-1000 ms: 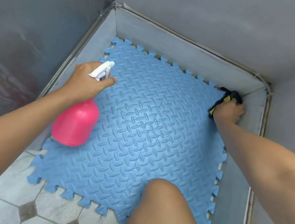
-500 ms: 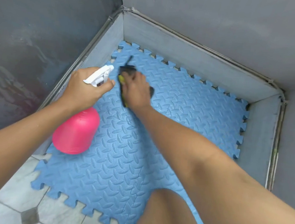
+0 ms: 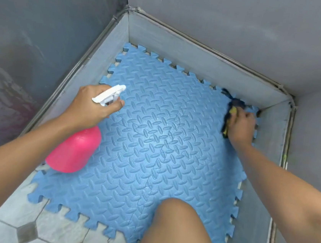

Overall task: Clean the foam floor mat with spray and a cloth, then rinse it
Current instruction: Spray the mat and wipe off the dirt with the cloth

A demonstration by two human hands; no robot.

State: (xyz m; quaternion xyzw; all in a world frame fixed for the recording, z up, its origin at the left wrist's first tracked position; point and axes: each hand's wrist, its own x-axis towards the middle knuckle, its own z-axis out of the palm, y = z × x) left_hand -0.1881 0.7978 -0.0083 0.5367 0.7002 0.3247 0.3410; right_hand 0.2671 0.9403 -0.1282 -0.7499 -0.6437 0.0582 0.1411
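Observation:
A blue foam floor mat (image 3: pixel 151 160) with a raised tread pattern and jigsaw edges lies in a grey corner. My left hand (image 3: pixel 91 106) grips the white trigger head of a pink spray bottle (image 3: pixel 73 151), held above the mat's left side with the nozzle pointing right. At the mat's far right corner my right hand (image 3: pixel 241 127) holds a dark cloth (image 3: pixel 232 109) with yellow in it, pressed onto the mat. Most of the cloth is hidden under the hand.
Grey walls and a low grey skirting (image 3: pixel 202 60) close in the mat on the left, back and right. Grey hexagon floor tiles (image 3: pixel 24 215) show at the near left. My bare knee (image 3: pixel 179 227) is over the mat's near edge.
My right hand swept the cloth from the mat's far left, beside the spray nozzle, across to the far right corner. The left hand and bottle stayed about where they were.

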